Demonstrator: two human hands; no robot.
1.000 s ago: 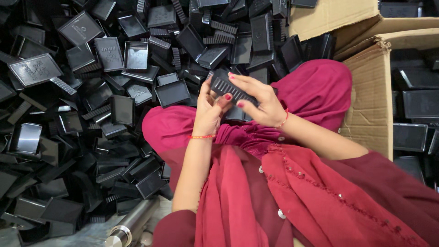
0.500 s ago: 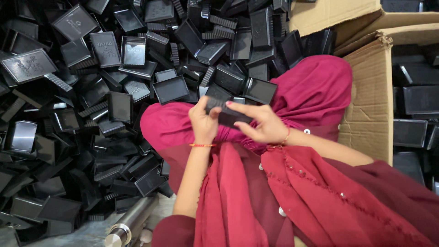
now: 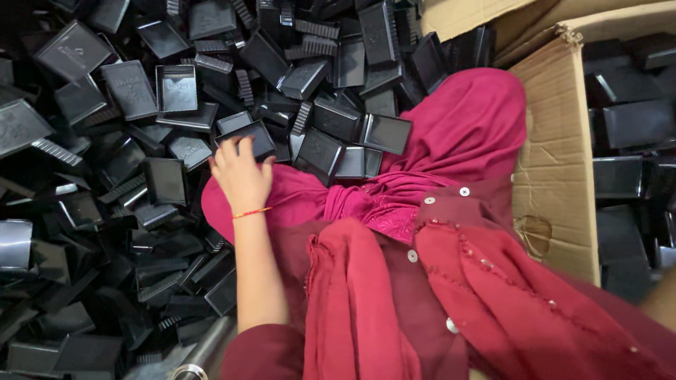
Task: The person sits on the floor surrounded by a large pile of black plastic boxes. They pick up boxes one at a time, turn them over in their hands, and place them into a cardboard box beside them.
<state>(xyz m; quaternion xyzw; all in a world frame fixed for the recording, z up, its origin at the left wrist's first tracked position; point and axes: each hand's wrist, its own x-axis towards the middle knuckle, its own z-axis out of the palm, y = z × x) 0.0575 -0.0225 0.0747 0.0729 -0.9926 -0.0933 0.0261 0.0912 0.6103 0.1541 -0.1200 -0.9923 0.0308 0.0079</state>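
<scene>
One hand is all you really get to see, the left hand (image 3: 241, 177), sitting left of centre with a thin orange thread around the wrist. Its fingers (image 3: 227, 153) are spread a bit and laid over the edge of a shallow black plastic tray (image 3: 248, 138) at the near edge of the pile, touching it but not closed around it as far as I can tell. That tray lies open side up, just above the hand, with a huge heap of black plastic trays and ribbed pieces (image 3: 105, 141) filling the whole left side and top of the frame. Dark red fabric (image 3: 451, 141) covers the lap and knee through the middle and lower right. A cardboard box (image 3: 556, 162) stands at the right, with more black trays (image 3: 634, 127) inside it. A metal tube (image 3: 201, 352) pokes in at the bottom edge. The right hand isn't in the shot.
</scene>
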